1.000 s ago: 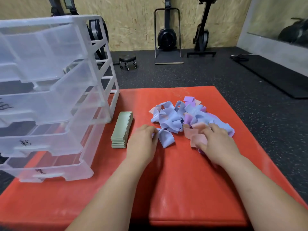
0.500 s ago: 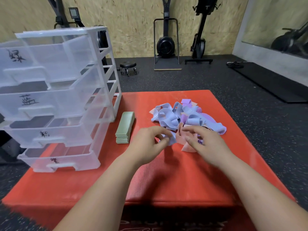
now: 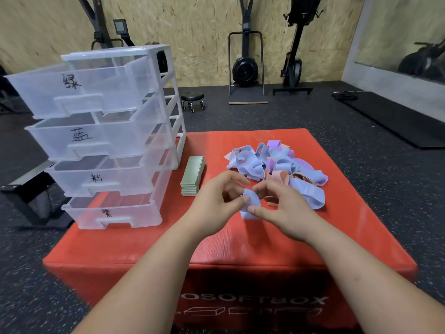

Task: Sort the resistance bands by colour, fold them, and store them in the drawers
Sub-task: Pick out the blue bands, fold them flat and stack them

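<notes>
While both hands meet at frame centre, the blue band [image 3: 250,202] sits between them, just off the box [image 3: 240,249]. The left hand [image 3: 216,203] pinches its left edge with thumb and forefinger, its other fingers loosely curled. The right hand [image 3: 286,210] pinches the right side, thumb on the band. The band is bunched, and its long axis looks roughly up-down in frame, but this is hard to tell. Both hands are equally near it, so a fold likely means pulling it flat sideways first.

The pile [image 3: 272,162] of blue, purple and pink bands lies just above and right of the hands, nearer the right hand. The green stack [image 3: 192,175], already folded, lies left of centre beside the drawers [image 3: 108,141]. Those stand at frame left, all four pulled out and nearer the left hand.

The box is red and padded. The room is a gym, with black speckled floor [image 3: 361,189], chipboard wall [image 3: 204,32], machines [image 3: 245,68], a stool [image 3: 192,97] and a dark mat [image 3: 397,121] at right.
</notes>
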A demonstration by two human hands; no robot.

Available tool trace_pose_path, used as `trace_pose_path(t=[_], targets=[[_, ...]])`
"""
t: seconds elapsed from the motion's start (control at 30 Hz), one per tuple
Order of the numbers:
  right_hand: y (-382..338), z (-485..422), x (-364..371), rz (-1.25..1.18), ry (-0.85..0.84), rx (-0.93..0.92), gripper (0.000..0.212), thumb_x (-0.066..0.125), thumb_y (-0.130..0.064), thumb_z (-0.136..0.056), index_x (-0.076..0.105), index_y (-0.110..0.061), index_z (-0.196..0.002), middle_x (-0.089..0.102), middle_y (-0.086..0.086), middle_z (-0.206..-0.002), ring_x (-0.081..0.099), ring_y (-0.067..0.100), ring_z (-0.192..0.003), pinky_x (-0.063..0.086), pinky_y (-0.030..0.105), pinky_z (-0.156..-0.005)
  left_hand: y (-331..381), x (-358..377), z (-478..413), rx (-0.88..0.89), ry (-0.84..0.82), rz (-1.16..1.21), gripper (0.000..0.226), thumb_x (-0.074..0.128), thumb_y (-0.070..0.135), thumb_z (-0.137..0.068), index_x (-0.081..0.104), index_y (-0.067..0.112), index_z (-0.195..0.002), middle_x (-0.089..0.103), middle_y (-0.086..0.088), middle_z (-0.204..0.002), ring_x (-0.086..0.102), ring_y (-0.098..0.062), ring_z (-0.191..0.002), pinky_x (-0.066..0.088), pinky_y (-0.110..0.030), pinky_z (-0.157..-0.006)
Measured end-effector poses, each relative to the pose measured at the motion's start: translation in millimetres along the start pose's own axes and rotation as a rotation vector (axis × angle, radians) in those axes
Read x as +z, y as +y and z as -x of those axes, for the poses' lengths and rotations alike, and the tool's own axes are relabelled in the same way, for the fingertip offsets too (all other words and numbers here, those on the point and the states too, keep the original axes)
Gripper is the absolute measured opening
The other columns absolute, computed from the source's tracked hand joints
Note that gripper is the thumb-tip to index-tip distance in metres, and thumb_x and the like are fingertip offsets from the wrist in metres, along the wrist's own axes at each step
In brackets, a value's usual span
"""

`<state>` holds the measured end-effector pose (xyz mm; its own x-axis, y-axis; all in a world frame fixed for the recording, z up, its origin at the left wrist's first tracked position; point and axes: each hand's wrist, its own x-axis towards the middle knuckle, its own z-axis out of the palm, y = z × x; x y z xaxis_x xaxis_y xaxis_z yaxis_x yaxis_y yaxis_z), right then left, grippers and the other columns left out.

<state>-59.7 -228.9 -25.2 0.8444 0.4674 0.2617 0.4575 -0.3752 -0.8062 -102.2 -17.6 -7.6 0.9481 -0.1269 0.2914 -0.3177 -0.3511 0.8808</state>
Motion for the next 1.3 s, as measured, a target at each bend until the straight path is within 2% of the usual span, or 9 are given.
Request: trace_pose_path(t=[0.1,0.17,0.33,0.53,0.63,0.73,0.93,1.17,1.3], targets=[[-3,5,-6,0.02,-0.004,-0.013,0.029,0.085,-0.036,-0.082,0.071,-0.034,-0.107,0.074,-0.013,-0.107,0.067,0.008,-0.107,0.052,0.037,-0.102,7,-7,9,-0.006,0.092,0.062,0.025,0.072,0.002,-0.096,0.067,0.016,-0.115,0.077,0.004,-0.086,0.063,-0.014,-0.075,0.053,-0.027,-0.075],[-4,8,-14,0.041,-0.004,0.001,0.025,0.086,-0.031,-0.083,0.073,-0.033,-0.105,0.075,-0.014,-0.104,0.069,0.005,-0.102,0.053,0.036,-0.099,10,-13,14,-0.032,0.157,0.108,0.022,0.072,0.001,-0.097,0.069,0.013,-0.116,0.076,0.002,-0.086,0.061,-0.009,-0.075,0.051,-0.021,-0.074],[2,18,-30,0.101,-0.108,0.046,0.025,0.085,-0.029,-0.085,0.075,-0.033,-0.108,0.075,-0.021,-0.105,0.069,-0.001,-0.102,0.052,0.024,-0.094,4,-27,24,-0.081,0.254,0.158,0.024,0.075,0.007,-0.096,0.073,0.023,-0.113,0.077,-0.005,-0.092,0.066,-0.013,-0.084,0.054,-0.034,-0.082],[18,30,-46,0.211,-0.222,0.179,0.008,0.081,-0.03,-0.089,0.075,-0.025,-0.086,0.072,-0.013,-0.077,0.056,-0.002,-0.068,0.045,0.018,-0.067,-8,-37,30,-0.171,0.352,0.175,0.023,0.075,0.007,-0.095,0.074,0.024,-0.11,0.075,-0.005,-0.088,0.065,-0.009,-0.079,0.054,-0.028,-0.078],[31,34,-56,0.261,-0.223,0.239,0.005,0.081,-0.033,-0.089,0.078,-0.028,-0.09,0.076,-0.017,-0.084,0.063,0.0,-0.076,0.05,0.021,-0.072,-19,-42,32,-0.226,0.403,0.132,0.024,0.073,0.007,-0.095,0.073,0.027,-0.109,0.076,-0.012,-0.096,0.066,-0.011,-0.079,0.054,-0.031,-0.077],[41,40,-66,0.282,-0.203,0.29,0.004,0.081,-0.033,-0.089,0.079,-0.031,-0.092,0.077,-0.018,-0.086,0.067,0.0,-0.082,0.052,0.024,-0.076,-29,-46,34,-0.264,0.365,0.043,0.021,0.073,0.006,-0.095,0.072,0.023,-0.107,0.074,-0.012,-0.091,0.065,-0.014,-0.078,0.056,-0.035,-0.079],[52,48,-70,0.233,-0.108,0.396,0.017,0.083,-0.033,-0.087,0.072,-0.021,-0.082,0.061,-0.014,-0.065,0.051,0.006,-0.064,0.041,0.029,-0.064,-44,-45,33,-0.319,0.301,0.008,0.022,0.073,0.0,-0.092,0.073,0.018,-0.104,0.069,-0.01,-0.089,0.063,-0.016,-0.068,0.058,-0.034,-0.072],[65,48,-69,0.03,0.123,0.509,0.032,0.09,-0.007,-0.077,0.079,-0.019,-0.104,0.063,0.005,-0.077,0.059,0.016,-0.066,0.05,0.032,-0.069,-63,-44,32,-0.455,0.256,-0.133,0.027,0.073,0.001,-0.084,0.071,0.023,-0.1,0.072,-0.008,-0.083,0.065,-0.022,-0.065,0.062,-0.045,-0.074],[89,53,-54,0.223,-0.014,0.61,0.035,0.082,0.003,-0.074,0.075,-0.013,-0.104,0.064,-0.001,-0.06,0.061,0.02,-0.054,0.058,0.042,-0.065,-75,-36,40,-0.537,0.05,-0.433,0.03,0.073,0.006,-0.082,0.068,0.029,-0.1,0.073,0.002,-0.088,0.067,-0.019,-0.074,0.052,-0.029,-0.065]])
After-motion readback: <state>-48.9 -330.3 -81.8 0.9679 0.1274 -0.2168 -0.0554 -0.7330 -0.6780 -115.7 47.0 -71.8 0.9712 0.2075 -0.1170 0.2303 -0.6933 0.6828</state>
